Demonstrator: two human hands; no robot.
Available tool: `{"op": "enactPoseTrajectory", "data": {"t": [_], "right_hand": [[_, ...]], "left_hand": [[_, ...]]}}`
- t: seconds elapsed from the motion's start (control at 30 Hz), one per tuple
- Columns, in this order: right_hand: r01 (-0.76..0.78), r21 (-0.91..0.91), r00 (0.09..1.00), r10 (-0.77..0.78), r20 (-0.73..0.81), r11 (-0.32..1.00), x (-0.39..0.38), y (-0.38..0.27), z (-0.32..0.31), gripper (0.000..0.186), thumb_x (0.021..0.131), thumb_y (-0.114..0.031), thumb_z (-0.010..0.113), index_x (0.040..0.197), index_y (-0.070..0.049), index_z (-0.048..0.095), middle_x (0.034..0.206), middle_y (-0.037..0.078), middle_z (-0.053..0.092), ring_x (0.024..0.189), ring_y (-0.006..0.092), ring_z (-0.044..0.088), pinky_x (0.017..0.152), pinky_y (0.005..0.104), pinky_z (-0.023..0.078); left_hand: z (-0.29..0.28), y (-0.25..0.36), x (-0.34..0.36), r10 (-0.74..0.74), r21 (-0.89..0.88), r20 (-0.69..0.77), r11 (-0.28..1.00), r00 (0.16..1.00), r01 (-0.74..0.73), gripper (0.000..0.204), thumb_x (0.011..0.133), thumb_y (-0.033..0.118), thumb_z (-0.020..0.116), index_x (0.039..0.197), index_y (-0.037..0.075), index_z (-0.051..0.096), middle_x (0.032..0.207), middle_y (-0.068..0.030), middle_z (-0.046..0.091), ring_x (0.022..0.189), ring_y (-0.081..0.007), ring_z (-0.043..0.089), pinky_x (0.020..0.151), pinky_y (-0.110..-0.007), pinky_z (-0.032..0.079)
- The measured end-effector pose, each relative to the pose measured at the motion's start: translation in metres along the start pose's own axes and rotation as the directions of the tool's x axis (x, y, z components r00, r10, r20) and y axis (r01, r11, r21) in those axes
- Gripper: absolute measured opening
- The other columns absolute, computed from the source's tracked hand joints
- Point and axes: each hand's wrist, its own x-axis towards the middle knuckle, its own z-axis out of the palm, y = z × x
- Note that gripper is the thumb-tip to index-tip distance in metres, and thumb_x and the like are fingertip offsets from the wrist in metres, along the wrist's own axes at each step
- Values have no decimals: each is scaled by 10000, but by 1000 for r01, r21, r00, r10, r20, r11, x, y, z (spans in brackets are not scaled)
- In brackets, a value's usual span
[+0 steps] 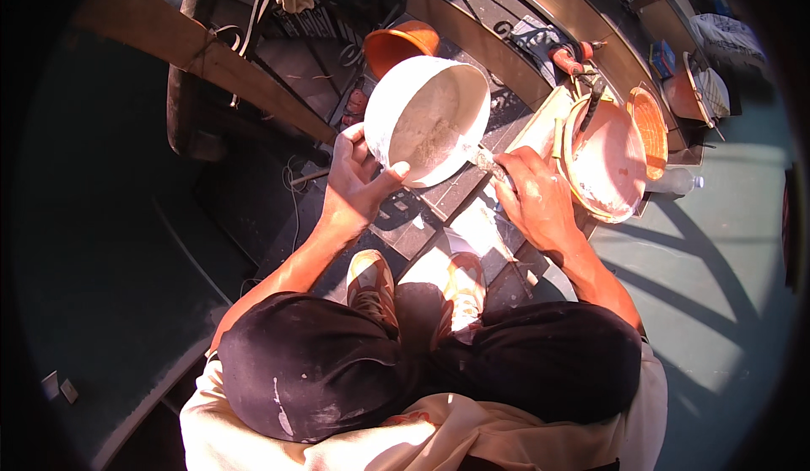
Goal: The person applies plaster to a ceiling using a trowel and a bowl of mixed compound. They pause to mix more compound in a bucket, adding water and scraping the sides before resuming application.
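A white tub is tilted so that its mouth faces to the right, with a greyish, plaster-like coating inside. My left hand grips its left side, thumb at the lower rim. In my right hand is a narrow tool caked in pale residue, its front end meeting the tub's lower right rim. The fingers close round it, and I cannot make out its full shape. Behind the tub stands an orange bowl. To the right is a pink-white coated bucket with a dark handle leaning in it.
Below my hands are dark steps and my shoes. An orange basket-like tub, a clear plastic bottle and a red power tool lie to the right. A wooden beam slants across the upper left.
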Motion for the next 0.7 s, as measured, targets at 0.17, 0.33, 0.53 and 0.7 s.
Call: {"op": "enactPoseTrajectory", "data": {"t": [0.17,0.33,0.53,0.7], "right_hand": [[40,149,999,-37,-21,988,-4,-14,-1,341,865,-98,758,1196,-65,681,1050,110,656,823,307,699,697,411,566],[30,79,999,-28,-33,996,-5,-6,2,362,862,-97,769,1211,-62,676,1057,117,648,840,320,694,700,415,569],[54,-96,991,-65,-119,994,-6,-1,1,327,863,-98,764,1180,-75,686,1056,88,644,777,298,720,647,401,588],[16,-48,995,-20,-94,999,-9,-3,2,330,882,-108,754,1201,-66,682,1085,108,642,817,314,716,678,436,587]], "left_hand": [[-1,0,1,-12,-14,-13,1000,1000,11,873,832,149,857,1481,-2,293,1440,-193,521,1366,-272,524,1038,-409,583],[0,1,-2,-5,-21,2,1000,1000,6,834,856,103,825,1483,-6,285,1447,-187,515,1372,-274,526,1029,-415,596],[5,4,-6,-13,-81,-4,997,1000,13,813,870,43,803,1486,-2,274,1458,-181,510,1381,-275,524,1020,-412,606],[3,-4,-10,-12,-67,-8,998,1000,11,820,869,49,809,1487,3,273,1455,-174,517,1374,-272,532,1014,-408,607]]}}
